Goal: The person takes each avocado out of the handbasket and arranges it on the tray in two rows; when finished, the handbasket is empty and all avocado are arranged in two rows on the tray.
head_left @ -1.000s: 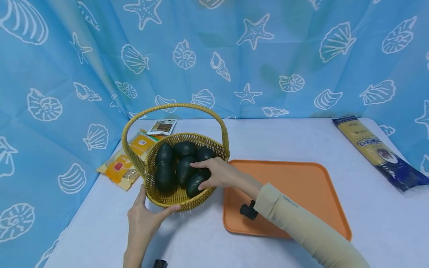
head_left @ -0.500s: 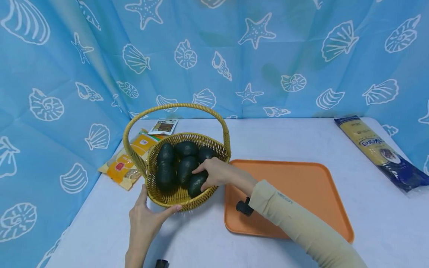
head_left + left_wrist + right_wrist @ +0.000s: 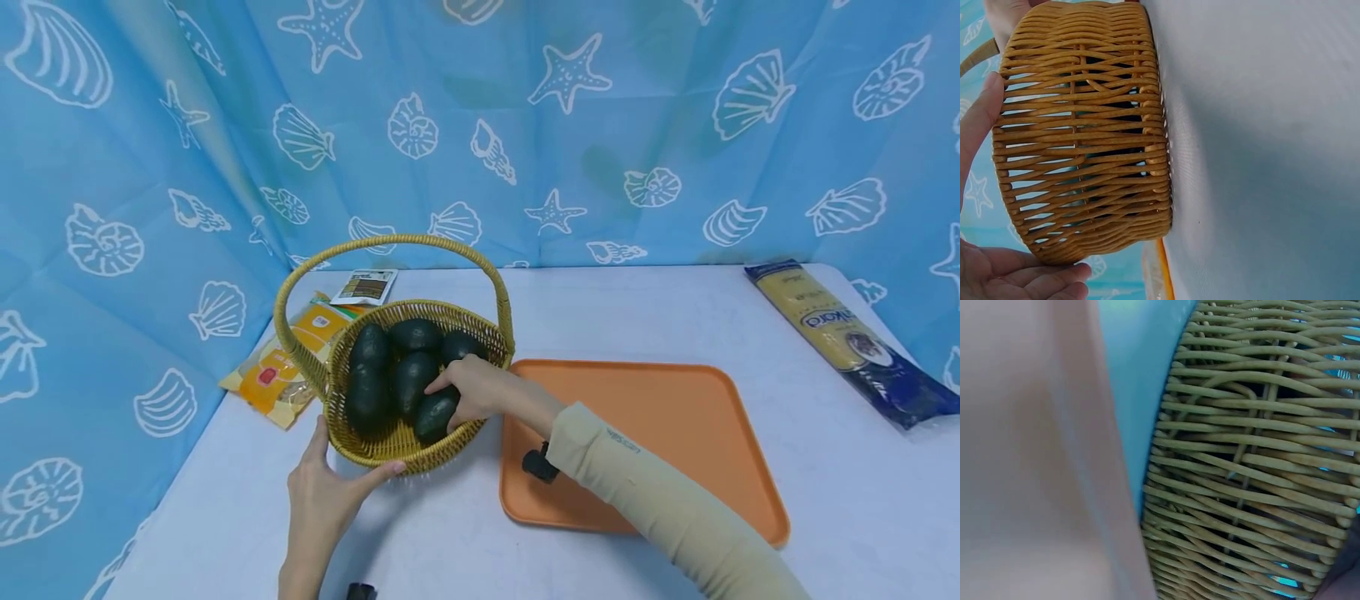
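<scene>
A wicker basket with a tall hoop handle stands left of centre, holding several dark green avocados. My left hand grips the basket's near left side, thumb on the front rim and fingers along the left wall. In the left wrist view the thumb touches the rim, with the fingers lower down by the woven side. My right hand reaches over the right rim and holds the front right avocado between thumb and index finger; its other fingers are hidden. The right wrist view shows mostly the woven wall.
An orange tray lies right of the basket, beneath my right forearm. A blue and yellow packet rests at the far right. Behind the basket's left side are a yellow packet and a small white sachet. A shell-patterned curtain borders the table.
My right hand's thumb and index finger have settled closer round the front right avocado, and that avocado has shifted slightly left. My left hand and the basket stay in place.
</scene>
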A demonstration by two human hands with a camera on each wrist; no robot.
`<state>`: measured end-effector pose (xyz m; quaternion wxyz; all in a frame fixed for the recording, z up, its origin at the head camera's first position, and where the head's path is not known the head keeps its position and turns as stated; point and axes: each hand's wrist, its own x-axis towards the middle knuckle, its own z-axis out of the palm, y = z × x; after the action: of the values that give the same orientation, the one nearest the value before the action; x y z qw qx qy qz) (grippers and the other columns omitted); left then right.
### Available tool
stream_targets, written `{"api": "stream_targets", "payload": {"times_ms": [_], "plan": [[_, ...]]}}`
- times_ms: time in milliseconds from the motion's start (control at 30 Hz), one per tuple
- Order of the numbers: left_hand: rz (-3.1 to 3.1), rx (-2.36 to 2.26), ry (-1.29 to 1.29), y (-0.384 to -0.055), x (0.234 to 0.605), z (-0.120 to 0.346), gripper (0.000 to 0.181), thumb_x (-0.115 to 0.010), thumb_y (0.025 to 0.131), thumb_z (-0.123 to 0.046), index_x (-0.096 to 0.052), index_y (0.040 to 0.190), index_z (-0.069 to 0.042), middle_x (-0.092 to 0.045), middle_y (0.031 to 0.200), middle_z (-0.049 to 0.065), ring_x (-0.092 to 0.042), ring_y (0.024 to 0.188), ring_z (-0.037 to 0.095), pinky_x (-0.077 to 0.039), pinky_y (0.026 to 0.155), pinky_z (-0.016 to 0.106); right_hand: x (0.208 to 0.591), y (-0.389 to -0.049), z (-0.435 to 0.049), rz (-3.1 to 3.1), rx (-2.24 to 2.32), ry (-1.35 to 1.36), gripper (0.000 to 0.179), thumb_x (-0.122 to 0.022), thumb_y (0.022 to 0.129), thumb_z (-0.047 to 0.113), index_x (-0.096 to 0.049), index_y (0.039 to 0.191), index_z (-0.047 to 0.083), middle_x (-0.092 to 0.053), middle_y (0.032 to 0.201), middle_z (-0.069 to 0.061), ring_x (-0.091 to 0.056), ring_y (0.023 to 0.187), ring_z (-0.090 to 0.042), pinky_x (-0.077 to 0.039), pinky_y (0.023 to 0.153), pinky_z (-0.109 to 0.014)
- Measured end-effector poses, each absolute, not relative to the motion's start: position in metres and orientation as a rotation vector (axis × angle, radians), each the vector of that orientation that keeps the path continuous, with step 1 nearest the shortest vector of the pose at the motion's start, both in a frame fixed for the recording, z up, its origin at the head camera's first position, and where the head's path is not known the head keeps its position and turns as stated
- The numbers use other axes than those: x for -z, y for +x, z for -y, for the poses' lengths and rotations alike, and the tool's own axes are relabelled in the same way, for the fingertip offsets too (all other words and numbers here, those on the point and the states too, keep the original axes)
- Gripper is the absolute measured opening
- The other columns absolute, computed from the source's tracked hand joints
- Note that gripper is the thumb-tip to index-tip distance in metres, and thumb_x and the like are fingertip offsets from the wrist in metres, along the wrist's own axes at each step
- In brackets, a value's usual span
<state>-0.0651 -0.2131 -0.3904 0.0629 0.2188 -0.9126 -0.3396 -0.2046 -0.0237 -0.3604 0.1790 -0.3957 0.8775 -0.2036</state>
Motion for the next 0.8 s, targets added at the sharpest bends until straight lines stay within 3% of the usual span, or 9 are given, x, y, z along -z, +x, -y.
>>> {"api": "stream_targets", "payload": {"times_ms": [167, 233, 333, 467, 533, 633, 700, 800], "plan": [[2.759, 1.041, 0.659, -0.065, 0.391, 0.213, 0.124, -0.082, 0.063, -0.061, -0.018, 0.153, -0.003, -0.032, 0.152, 0.025, -0.033, 0.138, 0.046, -0.035, 0.107, 0.062, 0.364, -0.205, 0.02, -2.501, 0.657, -1.169, 0.057, -0.085, 0.073, 0.026, -0.066, 0.125, 0.013, -0.073, 0.106, -0.011, -0.046, 0.048, -0.007, -0.046, 0.064, -0.018], [2.752, 1.048, 0.652, -0.065, 0.391, 0.213, 0.124, -0.082, 0.063, -0.06, -0.018, 0.153, -0.003, -0.033, 0.152, 0.024, -0.033, 0.139, 0.045, -0.035, 0.107, 0.061, 0.365, -0.205, 0.018, -2.507, 0.685, -1.198, 0.057, -0.085, 0.072, 0.026, -0.066, 0.125, 0.012, -0.073, 0.107, -0.011, -0.04, 0.046, -0.003, -0.043, 0.062, -0.016], [2.743, 1.048, 0.641, -0.065, 0.391, 0.213, 0.123, -0.083, 0.063, -0.058, -0.019, 0.153, -0.003, -0.033, 0.152, 0.024, -0.033, 0.139, 0.045, -0.035, 0.108, 0.061, 0.365, -0.205, 0.016, -2.505, 0.707, -1.235, 0.057, -0.085, 0.073, 0.026, -0.066, 0.125, 0.011, -0.074, 0.087, -0.012, -0.027, 0.046, -0.002, -0.036, 0.057, -0.014], [2.747, 1.05, 0.645, -0.066, 0.392, 0.211, 0.123, -0.083, 0.063, -0.058, -0.02, 0.153, -0.002, -0.033, 0.152, 0.025, -0.033, 0.138, 0.046, -0.035, 0.108, 0.062, 0.361, -0.205, 0.012, -2.521, 0.703, -1.278, 0.057, -0.084, 0.073, 0.027, -0.066, 0.125, 0.011, -0.054, 0.053, -0.004, -0.014, 0.047, -0.006, -0.024, 0.05, -0.016], [2.748, 1.048, 0.653, -0.066, 0.391, 0.21, 0.124, -0.083, 0.063, -0.058, -0.02, 0.153, -0.001, -0.032, 0.152, 0.026, -0.033, 0.138, 0.046, -0.035, 0.108, 0.062, 0.357, -0.204, 0.01, -2.537, 0.705, -1.282, 0.057, -0.084, 0.074, 0.028, -0.066, 0.125, 0.012, -0.044, 0.046, 0.0, -0.012, 0.047, -0.007, -0.02, 0.048, -0.018], [2.744, 1.04, 0.661, -0.065, 0.391, 0.21, 0.124, -0.084, 0.062, -0.057, -0.02, 0.152, 0.0, -0.033, 0.152, 0.026, -0.033, 0.138, 0.046, -0.035, 0.108, 0.061, 0.349, -0.202, 0.007, -2.551, 0.73, -1.273, 0.057, -0.084, 0.074, 0.027, -0.065, 0.126, 0.013, -0.042, 0.044, 0.001, -0.013, 0.047, -0.007, -0.02, 0.048, -0.018], [2.741, 1.036, 0.661, -0.065, 0.39, 0.21, 0.125, -0.084, 0.062, -0.057, -0.02, 0.152, 0.0, -0.033, 0.151, 0.027, -0.033, 0.138, 0.046, -0.035, 0.108, 0.061, 0.345, -0.201, 0.005, -2.553, 0.747, -1.271, 0.058, -0.084, 0.074, 0.027, -0.065, 0.127, 0.013, -0.05, 0.049, -0.004, -0.014, 0.047, -0.008, -0.021, 0.049, -0.018], [2.741, 1.035, 0.656, -0.064, 0.39, 0.212, 0.125, -0.084, 0.062, -0.057, -0.019, 0.152, 0.0, -0.032, 0.152, 0.026, -0.033, 0.138, 0.046, -0.036, 0.108, 0.06, 0.34, -0.199, 0.003, -2.56, 0.753, -1.276, 0.058, -0.084, 0.074, 0.027, -0.064, 0.127, 0.013, -0.072, 0.081, -0.01, -0.025, 0.05, -0.006, -0.029, 0.053, -0.016]]}}
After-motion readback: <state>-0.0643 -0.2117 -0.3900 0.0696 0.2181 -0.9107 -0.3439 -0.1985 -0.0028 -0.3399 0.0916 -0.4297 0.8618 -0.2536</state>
